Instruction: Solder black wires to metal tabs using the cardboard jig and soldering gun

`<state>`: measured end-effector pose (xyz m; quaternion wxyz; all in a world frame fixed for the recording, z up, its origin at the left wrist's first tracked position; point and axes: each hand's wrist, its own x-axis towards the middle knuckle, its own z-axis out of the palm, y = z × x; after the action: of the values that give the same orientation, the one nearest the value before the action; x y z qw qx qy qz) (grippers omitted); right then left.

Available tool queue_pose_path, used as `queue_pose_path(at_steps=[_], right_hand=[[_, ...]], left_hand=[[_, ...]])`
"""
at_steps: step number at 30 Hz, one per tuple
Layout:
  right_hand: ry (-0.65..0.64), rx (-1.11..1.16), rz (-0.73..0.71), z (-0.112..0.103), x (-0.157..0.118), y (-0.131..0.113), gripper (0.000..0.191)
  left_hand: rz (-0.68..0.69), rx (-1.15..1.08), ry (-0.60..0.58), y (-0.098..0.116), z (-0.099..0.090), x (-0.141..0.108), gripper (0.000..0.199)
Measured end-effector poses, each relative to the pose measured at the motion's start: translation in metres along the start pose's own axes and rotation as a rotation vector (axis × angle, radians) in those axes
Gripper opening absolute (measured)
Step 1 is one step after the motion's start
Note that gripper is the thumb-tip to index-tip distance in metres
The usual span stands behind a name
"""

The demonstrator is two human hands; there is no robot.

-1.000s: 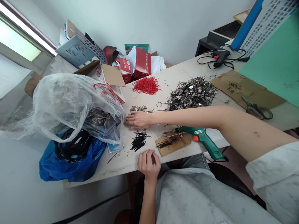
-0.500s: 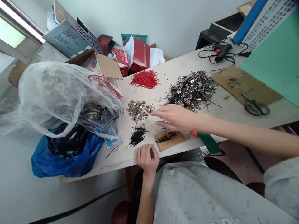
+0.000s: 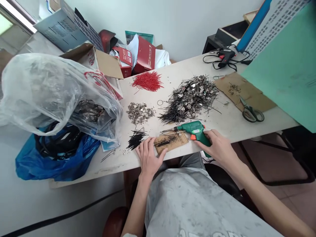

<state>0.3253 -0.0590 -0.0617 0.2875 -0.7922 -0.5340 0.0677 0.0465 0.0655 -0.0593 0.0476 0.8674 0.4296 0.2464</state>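
My right hand [image 3: 218, 144] is closed around the handle of a green soldering gun [image 3: 195, 127] with a red-orange trigger. The gun's thin tip points left, over the upper edge of a small cardboard piece [image 3: 181, 141]. On that cardboard lie short black wires [image 3: 163, 142] and dark crumbs. My left hand [image 3: 149, 154] rests at the cardboard's left side, fingers stretched out and thumb apart, holding nothing that I can see. Just left of those fingertips is a pile of black wires [image 3: 135, 140]. Above it sits a heap of small silver metal pieces [image 3: 140, 113].
A large heap of black wires with metal tabs [image 3: 192, 97] and a red wire pile [image 3: 148, 81] lie farther back. Scissors [image 3: 250, 112] rest by brown cardboard at right, below a corded glue gun [image 3: 225, 57]. Plastic bags [image 3: 49, 89] and boxes crowd the left.
My right hand has drawn back from beside the silver heap and now grips the soldering gun, which lies over the cardboard. My left hand has opened from a curl and moved up to the cardboard.
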Motion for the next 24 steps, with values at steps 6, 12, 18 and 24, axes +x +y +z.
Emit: queue_pose_path(at_steps=[6,12,18,24], right_hand=[[0.055,0.185,0.039,-0.007,-0.003,-0.002,0.052],[0.261,0.492,0.317,-0.008,-0.027,-0.006,0.051],[0.399,0.913,0.505,-0.017,-0.043,-0.018,0.038],[0.282,1.323,0.438,-0.037,-0.02,-0.007,0.044]], left_hand=[[-0.001,0.012,-0.011,0.002,0.0,-0.002,0.048],[-0.013,0.001,-0.02,0.0,-0.002,-0.004,0.048],[-0.03,-0.043,-0.02,0.0,-0.002,-0.006,0.049],[-0.012,-0.251,0.157,-0.002,-0.008,-0.01,0.028]])
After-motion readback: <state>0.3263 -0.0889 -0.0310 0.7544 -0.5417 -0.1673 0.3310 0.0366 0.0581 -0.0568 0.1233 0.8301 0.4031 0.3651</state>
